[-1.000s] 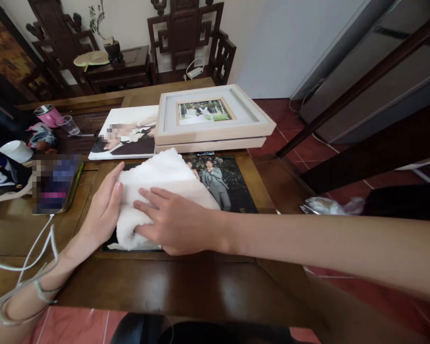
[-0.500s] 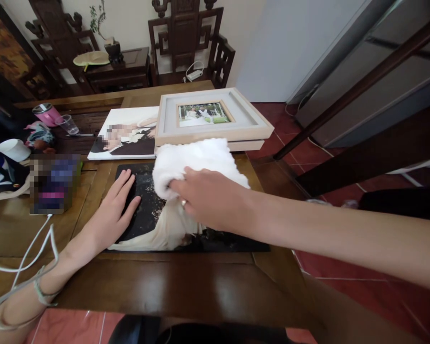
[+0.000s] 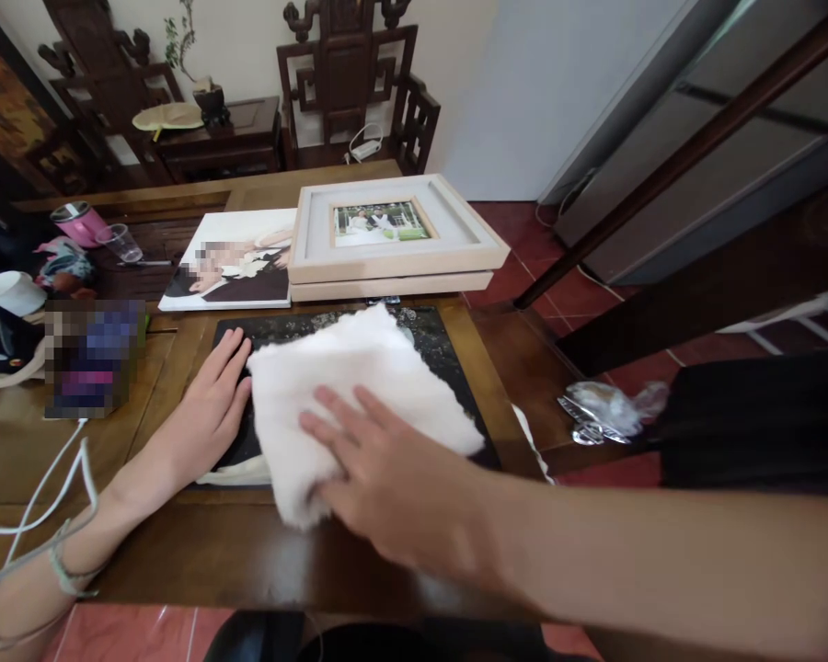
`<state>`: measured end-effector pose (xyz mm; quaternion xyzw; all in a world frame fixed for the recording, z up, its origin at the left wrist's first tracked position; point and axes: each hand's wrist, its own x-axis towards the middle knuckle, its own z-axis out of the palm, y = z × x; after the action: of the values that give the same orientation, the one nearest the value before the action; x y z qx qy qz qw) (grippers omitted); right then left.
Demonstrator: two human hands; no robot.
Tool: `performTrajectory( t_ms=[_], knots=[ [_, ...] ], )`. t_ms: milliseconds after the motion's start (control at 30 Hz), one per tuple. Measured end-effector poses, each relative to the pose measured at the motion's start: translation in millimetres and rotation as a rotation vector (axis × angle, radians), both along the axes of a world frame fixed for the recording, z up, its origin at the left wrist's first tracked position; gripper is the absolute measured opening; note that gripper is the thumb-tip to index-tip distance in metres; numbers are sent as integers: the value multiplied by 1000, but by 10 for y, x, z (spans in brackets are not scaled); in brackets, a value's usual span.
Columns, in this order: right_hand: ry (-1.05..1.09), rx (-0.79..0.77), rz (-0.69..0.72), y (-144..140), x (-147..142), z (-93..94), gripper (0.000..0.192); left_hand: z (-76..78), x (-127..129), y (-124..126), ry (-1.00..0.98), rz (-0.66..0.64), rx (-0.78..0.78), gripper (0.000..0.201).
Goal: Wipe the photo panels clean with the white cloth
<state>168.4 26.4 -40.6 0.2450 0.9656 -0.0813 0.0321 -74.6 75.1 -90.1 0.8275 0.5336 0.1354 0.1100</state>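
At the table's far left, a pink cup (image 3: 89, 225) has something pale at its top, too small to make out. A clear cup (image 3: 125, 245) is just beside it; I cannot tell whether it holds anything. Nearer is a white cup (image 3: 10, 292), its inside out of sight. Behind the table, a pot (image 3: 211, 103) holds a small plant (image 3: 181, 41). The upper of two stacked frames (image 3: 400, 265) has a small photo set in its middle.

The right hand (image 3: 386, 469) lies palm down on the white cloth (image 3: 365, 363), fingers extended and apart, thumb beside the cloth's folded near-left part. The left hand (image 3: 213, 395) is flat and unclenched, fingertips on the left edge of a dark print (image 3: 442, 333).

The cloth covers most of the print, and its near-left corner overhangs the print's near edge. A strip of table (image 3: 200, 552) runs between print and near table edge; a narrower strip is on the right. The frames sit close beyond the print. Left of the left hand are a blurred phone (image 3: 97, 368) and white cable (image 3: 83, 469).
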Motion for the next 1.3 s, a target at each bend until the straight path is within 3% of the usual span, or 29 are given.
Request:
performTrajectory(
  t_ms=[67, 167, 333, 433, 500, 633, 767, 867, 967, 1033, 1167, 1300],
  knots=[
    [84, -34, 36, -197, 22, -70, 23, -8, -3, 4, -2, -6, -2, 61],
    [106, -97, -25, -303, 91, -95, 19, -10, 3, -1, 8, -1, 0, 62],
    [-36, -47, -244, 168, 267, 29, 40, -1, 8, -17, 23, 3, 2, 61],
    [-7, 40, -354, 462, 387, 51, 41, 3, 2, -22, 24, 10, 0, 60],
    [28, 62, -374, 504, 432, 21, 40, 4, 0, -22, 24, 11, -2, 59],
    [44, 28, -320, 163, 392, -100, 32, 0, 3, -15, 28, 6, 7, 60],
    [153, -10, -128, -400, 285, -221, 8, -7, 10, 1, 40, -6, 23, 62],
    [206, -49, 0, -589, 240, -242, 18, -9, 14, 13, 52, -8, 25, 62],
    [199, -134, -4, -444, 255, -143, 9, -9, 10, 16, 57, -11, 22, 62],
    [181, -135, -80, -211, 314, -35, 24, -7, 6, 12, 53, -15, 21, 61],
    [88, 25, -290, 309, 534, 65, 34, -1, 1, -3, 43, -12, 15, 61],
    [96, 183, -345, 502, 697, -71, 35, -6, -4, -1, 44, -14, 16, 61]
  ],
)
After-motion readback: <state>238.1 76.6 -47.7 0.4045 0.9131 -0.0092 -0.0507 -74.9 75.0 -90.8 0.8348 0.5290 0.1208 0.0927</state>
